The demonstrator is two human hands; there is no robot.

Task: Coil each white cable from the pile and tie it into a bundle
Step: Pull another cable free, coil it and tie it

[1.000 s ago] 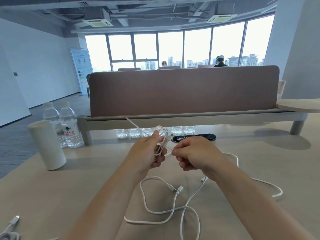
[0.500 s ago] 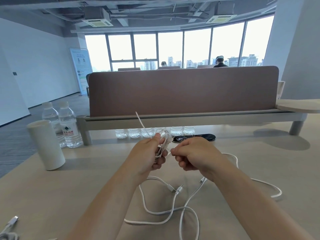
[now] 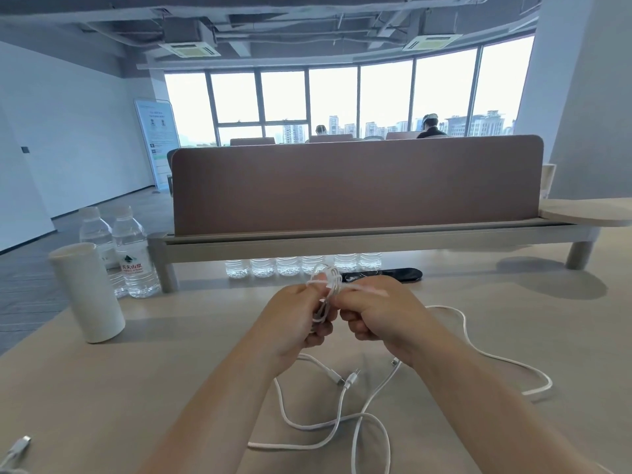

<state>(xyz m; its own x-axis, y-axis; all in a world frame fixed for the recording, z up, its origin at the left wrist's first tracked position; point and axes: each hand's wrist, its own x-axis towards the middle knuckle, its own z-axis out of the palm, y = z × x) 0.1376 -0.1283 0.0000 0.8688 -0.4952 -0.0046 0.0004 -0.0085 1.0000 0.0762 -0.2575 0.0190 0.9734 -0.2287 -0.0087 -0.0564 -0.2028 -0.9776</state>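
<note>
A small coil of white cable (image 3: 329, 285) stands upright between my two hands above the light wooden table (image 3: 171, 378). My left hand (image 3: 294, 319) grips the coil's lower part with curled fingers. My right hand (image 3: 376, 316) pinches the cable's free end, which lies across the top of the coil and over the back of that hand. Beneath my forearms several loose white cables (image 3: 342, 419) sprawl on the table with their plugs showing. One long cable (image 3: 496, 357) loops out to the right.
A white cylinder (image 3: 87, 292) and two water bottles (image 3: 130, 254) stand at the left. A brown divider (image 3: 355, 183) on a low shelf crosses the back, with small bottles and a black object (image 3: 393, 274) under it. Another cable end (image 3: 17, 453) lies bottom left.
The free end that stuck up and left above the coil has been brought down and across the coil's top to the right. Both hands have closed together.
</note>
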